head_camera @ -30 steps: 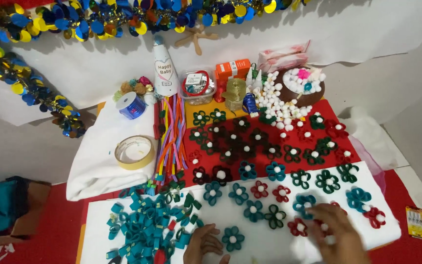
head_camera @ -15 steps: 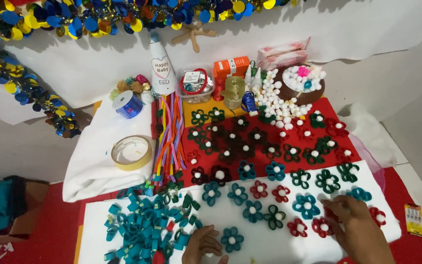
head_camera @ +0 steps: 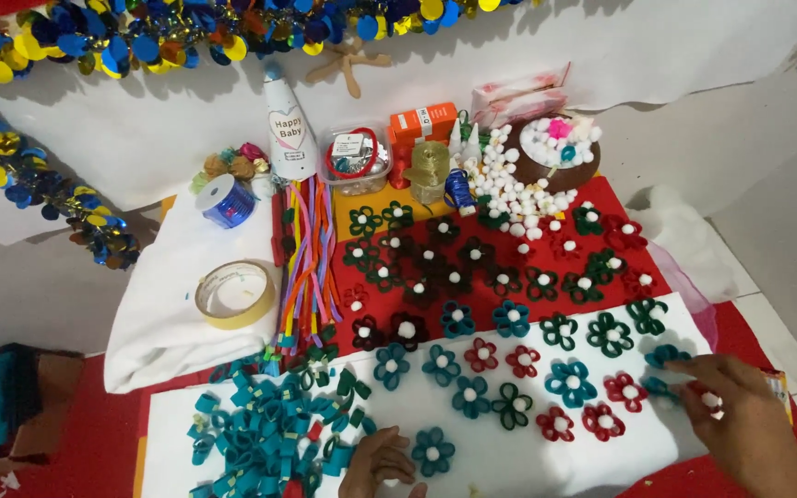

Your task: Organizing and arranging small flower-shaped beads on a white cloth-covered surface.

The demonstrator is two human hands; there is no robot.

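Observation:
Many small paper-loop flowers with white pompom centres lie in rows on a white sheet (head_camera: 509,461) and a red felt mat (head_camera: 509,304). My left hand (head_camera: 375,466) rests at the bottom edge, fingers curled beside a teal flower (head_camera: 433,452). My right hand (head_camera: 740,410) reaches over the right end of the white sheet, fingers spread on a teal flower (head_camera: 668,355) and a red flower (head_camera: 710,398). Whether it grips either one is hidden. A heap of teal paper loops (head_camera: 260,433) lies to the left of my left hand.
A roll of tape (head_camera: 234,293), coloured paper strips (head_camera: 306,263), a blue ribbon spool (head_camera: 225,200), a paper cone (head_camera: 289,124), a plastic tub (head_camera: 357,159), loose white pompoms (head_camera: 509,189) and a bowl of pompoms (head_camera: 560,152) stand behind. Tinsel garland (head_camera: 29,180) hangs at left.
My right hand has slid rightward along the front row of flowers to the sheet's right end. My left hand stays by the teal flower. The view shifted slightly.

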